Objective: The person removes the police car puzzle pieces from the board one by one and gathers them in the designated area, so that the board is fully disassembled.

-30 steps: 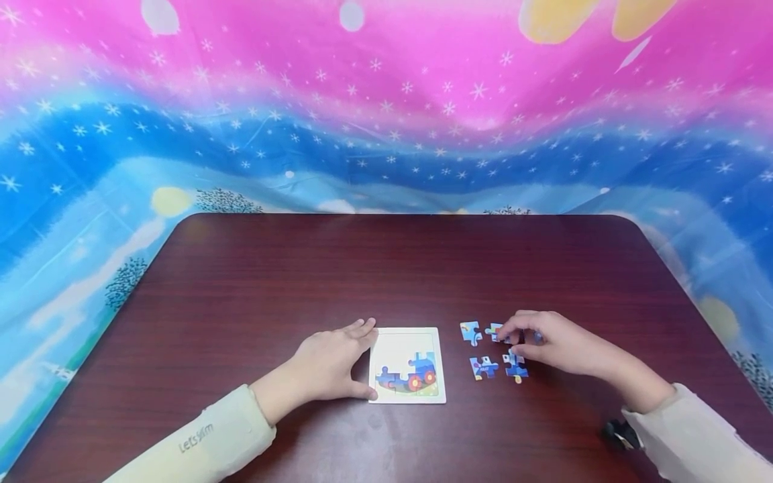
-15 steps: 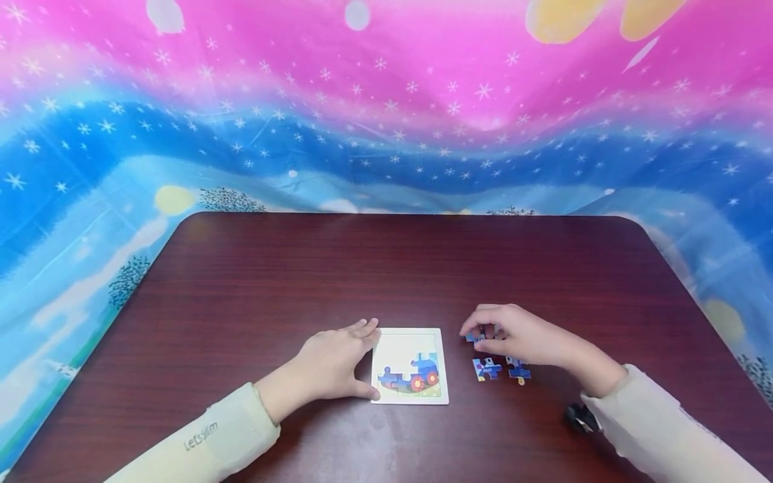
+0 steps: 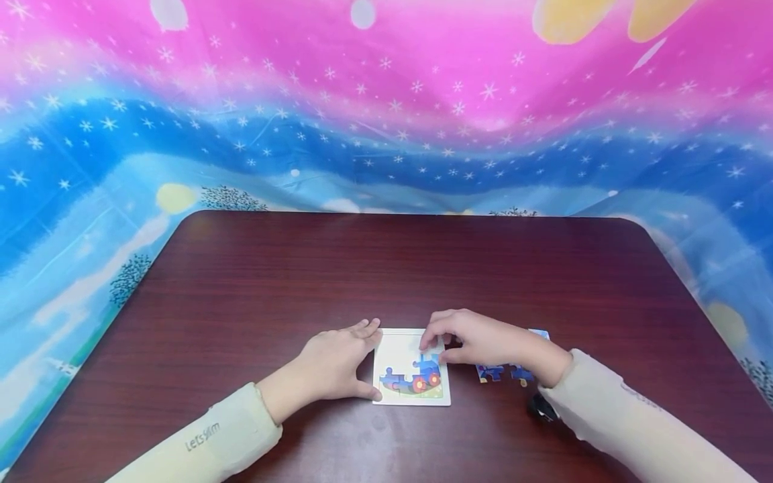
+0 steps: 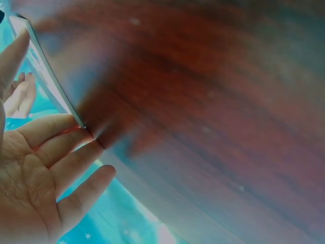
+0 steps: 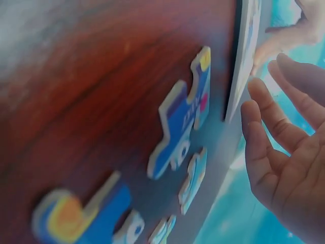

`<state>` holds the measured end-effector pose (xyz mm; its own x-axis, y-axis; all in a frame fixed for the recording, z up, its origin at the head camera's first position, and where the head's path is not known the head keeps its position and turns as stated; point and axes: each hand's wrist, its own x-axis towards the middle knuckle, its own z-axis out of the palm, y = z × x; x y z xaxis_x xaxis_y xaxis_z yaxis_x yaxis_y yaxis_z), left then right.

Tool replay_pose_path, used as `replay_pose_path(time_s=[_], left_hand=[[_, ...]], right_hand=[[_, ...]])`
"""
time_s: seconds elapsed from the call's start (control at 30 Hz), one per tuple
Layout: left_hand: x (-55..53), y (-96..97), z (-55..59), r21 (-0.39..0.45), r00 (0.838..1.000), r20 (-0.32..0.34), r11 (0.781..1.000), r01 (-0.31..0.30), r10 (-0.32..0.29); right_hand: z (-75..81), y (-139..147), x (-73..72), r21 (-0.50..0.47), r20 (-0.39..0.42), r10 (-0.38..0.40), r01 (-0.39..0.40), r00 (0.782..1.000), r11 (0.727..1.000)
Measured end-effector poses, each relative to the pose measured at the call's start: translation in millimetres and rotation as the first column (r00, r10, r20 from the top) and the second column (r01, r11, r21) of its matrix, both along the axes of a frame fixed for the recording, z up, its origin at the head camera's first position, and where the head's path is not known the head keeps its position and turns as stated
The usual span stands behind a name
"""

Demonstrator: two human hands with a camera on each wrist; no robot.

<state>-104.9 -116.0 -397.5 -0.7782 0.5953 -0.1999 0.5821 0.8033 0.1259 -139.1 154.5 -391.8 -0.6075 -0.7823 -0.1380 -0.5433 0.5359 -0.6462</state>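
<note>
My left hand [image 3: 332, 365] steadies the left edge of a white puzzle tray [image 3: 395, 349], fingers spread near its top corner and thumb at the bottom corner. Fitted pieces [image 3: 419, 382] along the tray's lower and right part show a blue vehicle with red wheels; the upper left is bare white. Over the tray's upper right, my right hand [image 3: 477, 339] has thumb and fingers bent together in a pinch on a puzzle piece, which the fingers mostly hide. Several loose puzzle pieces lie right of the tray, among them a blue one [image 5: 177, 122] in the right wrist view.
The dark reddish-brown table [image 3: 338, 268] stretches away behind the tray. A patterned pink and blue cloth [image 3: 386, 100] hangs around its far edges. Something small and black [image 3: 541, 407] sits at the right sleeve's cuff.
My right hand has moved left from the loose pieces to the tray, passing over the upper-left loose piece. The left hand has stayed at the tray's edge.
</note>
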Motion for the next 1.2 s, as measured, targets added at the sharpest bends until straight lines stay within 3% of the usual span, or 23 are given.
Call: replay_pose_path(time_s=[0.5, 1.2], left_hand=[[-0.3, 0.8, -1.6, 0.006, 1.0, 0.0, 1.0, -0.004, 0.004], [-0.3, 1.0, -0.8, 0.007, 1.0, 0.002, 1.0, -0.011, 0.011]], right_hand=[[-7.5, -14, -0.8, 0.153, 0.008, 0.055, -0.055, 0.998, 0.987], [-7.0, -16, -4.3, 0.169, -0.006, 0.127, -0.124, 0.992, 0.978]])
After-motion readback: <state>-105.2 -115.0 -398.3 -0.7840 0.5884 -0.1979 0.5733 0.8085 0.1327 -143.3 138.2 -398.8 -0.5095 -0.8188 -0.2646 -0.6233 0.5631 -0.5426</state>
